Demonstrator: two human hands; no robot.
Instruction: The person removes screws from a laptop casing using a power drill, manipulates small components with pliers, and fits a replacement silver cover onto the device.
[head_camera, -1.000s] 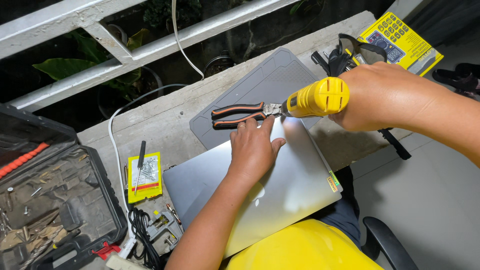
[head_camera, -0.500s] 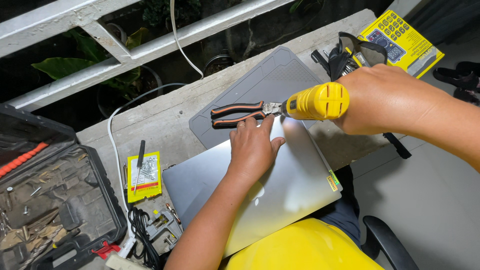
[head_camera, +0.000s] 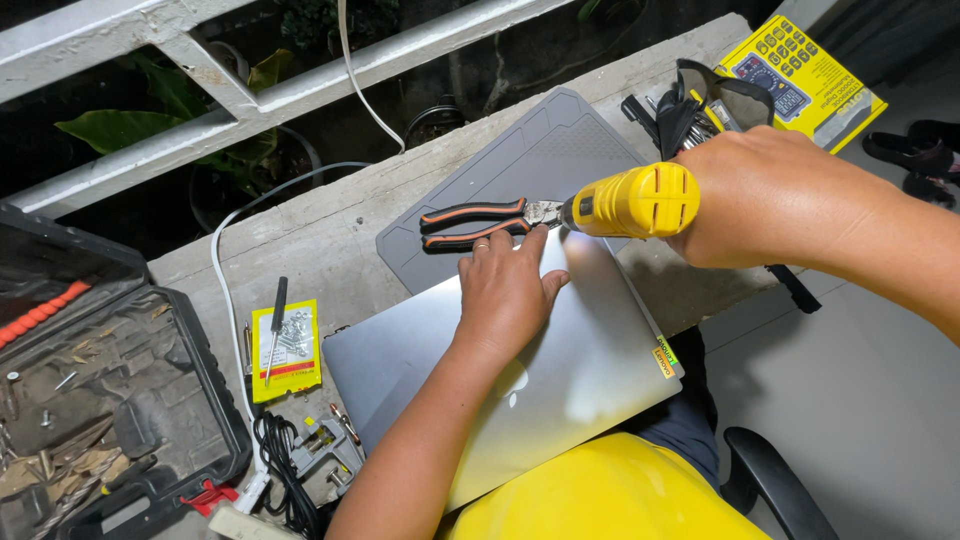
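A silver laptop (head_camera: 560, 370), lid shut, lies slanted across the person's lap and the edge of a concrete ledge (head_camera: 330, 235). The left hand (head_camera: 508, 290) rests flat on the lid near its far edge, fingers together, gripping nothing. The right hand (head_camera: 765, 195) is wrapped tight round the handle of a yellow power tool (head_camera: 635, 200), its snout pointing left at the laptop's far edge, just past the left fingertips. Whether the snout touches the laptop cannot be told.

Just behind the fingertips lie pliers (head_camera: 480, 220) with orange and black grips, on a grey mat (head_camera: 540, 160). Left of the laptop, a small screwdriver (head_camera: 275, 325) lies across a yellow card (head_camera: 285, 350) holding a cluster of screws. Further left stands an open black case (head_camera: 110, 400) of loose bits. A white cable (head_camera: 225, 290) runs along the ledge.

Risk, as a judgement: the tool works very near the left fingers, so a slip could hurt them or mark the lid. The laptop overhangs the ledge and could slide if the flat hand lifts.

Counts: one laptop, one power tool, one pair of pliers, one screwdriver, one mat, one case, two hands
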